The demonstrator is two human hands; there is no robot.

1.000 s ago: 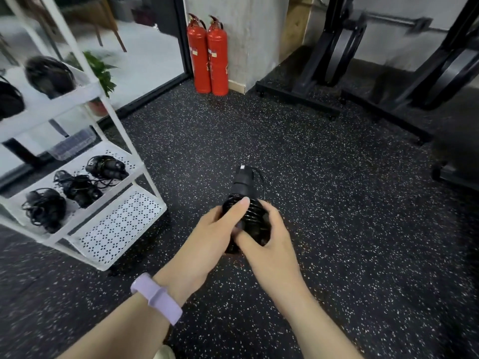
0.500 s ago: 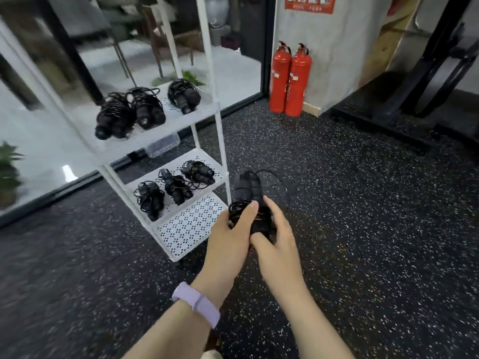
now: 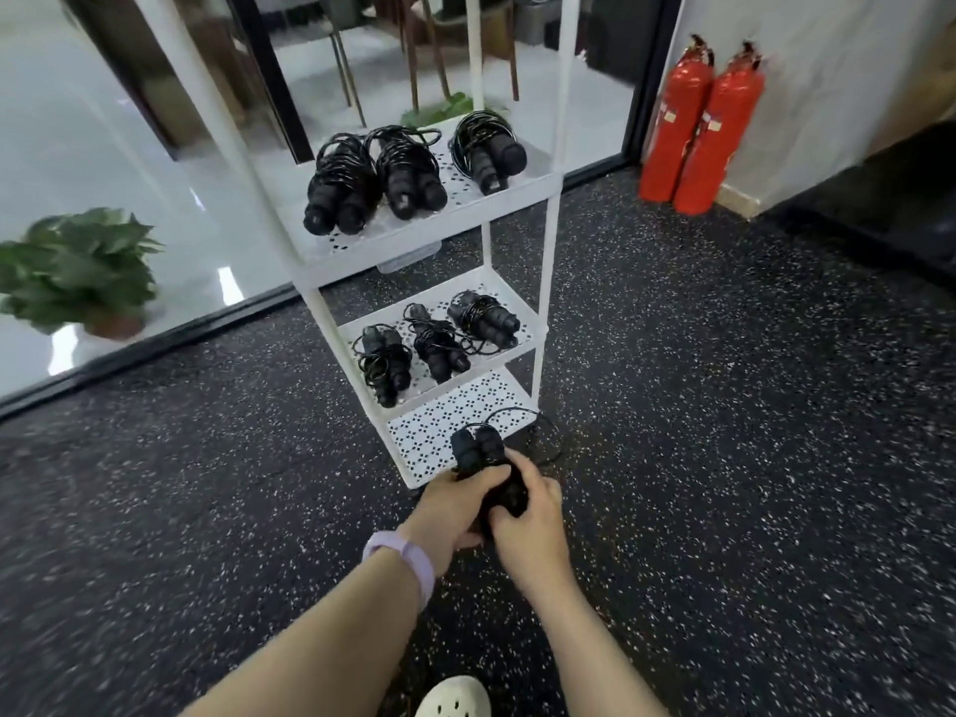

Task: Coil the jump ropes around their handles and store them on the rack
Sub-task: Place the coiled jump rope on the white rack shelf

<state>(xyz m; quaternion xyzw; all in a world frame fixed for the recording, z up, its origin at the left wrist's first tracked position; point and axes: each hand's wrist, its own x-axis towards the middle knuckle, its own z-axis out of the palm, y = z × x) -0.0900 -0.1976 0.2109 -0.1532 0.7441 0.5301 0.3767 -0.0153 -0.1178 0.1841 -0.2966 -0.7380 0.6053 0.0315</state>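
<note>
1. Before the white perforated metal rack [image 3: 547, 282], both hands grasp a black coiled jump rope with paired foam handles [image 3: 483, 452], held just above the bottom shelf's front edge.
2. Left hand [image 3: 449, 504], with a lilac wristband [image 3: 401, 556], curls round the bundle's left side; right hand [image 3: 527, 520] clasps its lower right.
3. Three coiled ropes lie on the upper shelf [image 3: 403, 173], three on the middle shelf [image 3: 434, 338].
4. Two red fire extinguishers [image 3: 698, 126] stand by the wall.

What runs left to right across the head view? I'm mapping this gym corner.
Green potted plant → white three-tier metal rack holding coiled black jump ropes → two red fire extinguishers.
</note>
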